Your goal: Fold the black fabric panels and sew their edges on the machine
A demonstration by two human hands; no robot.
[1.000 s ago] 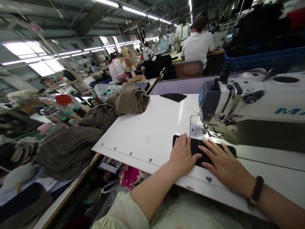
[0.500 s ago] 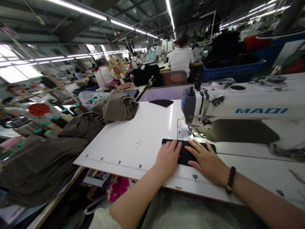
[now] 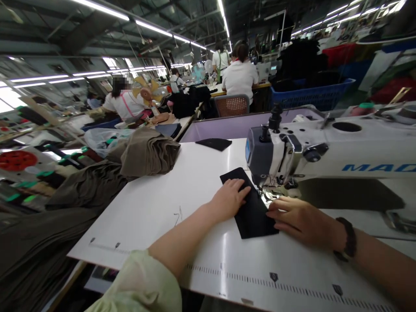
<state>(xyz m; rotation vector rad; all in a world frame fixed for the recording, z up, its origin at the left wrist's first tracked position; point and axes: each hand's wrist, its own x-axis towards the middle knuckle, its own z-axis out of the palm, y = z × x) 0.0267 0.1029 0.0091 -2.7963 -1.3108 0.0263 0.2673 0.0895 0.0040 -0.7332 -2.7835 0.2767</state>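
Observation:
A black fabric piece (image 3: pixel 255 219) lies at a slant on the white sewing table, its right edge at the presser foot (image 3: pixel 270 196) of the sewing machine (image 3: pixel 325 143). My left hand (image 3: pixel 229 199) rests flat on the upper part of the piece with its fingers stretched out. On the other side, my right hand (image 3: pixel 302 220) touches the lower right edge with its fingertips, fingers extended and slightly apart. Whether the edge of the fabric sits under the foot is hard to see.
Another black fabric piece (image 3: pixel 214 144) lies at the table's far edge. Brown fabric piles (image 3: pixel 149 151) stand on the left, beside thread cones. A printed ruler scale (image 3: pixel 240 277) runs along the front edge. Co-workers sit beyond, near a blue crate (image 3: pixel 308 93).
The black piece has turned from lying crosswise to a steep slant beside the presser foot. My right hand has moved from on top of it to its right edge. The view has shifted.

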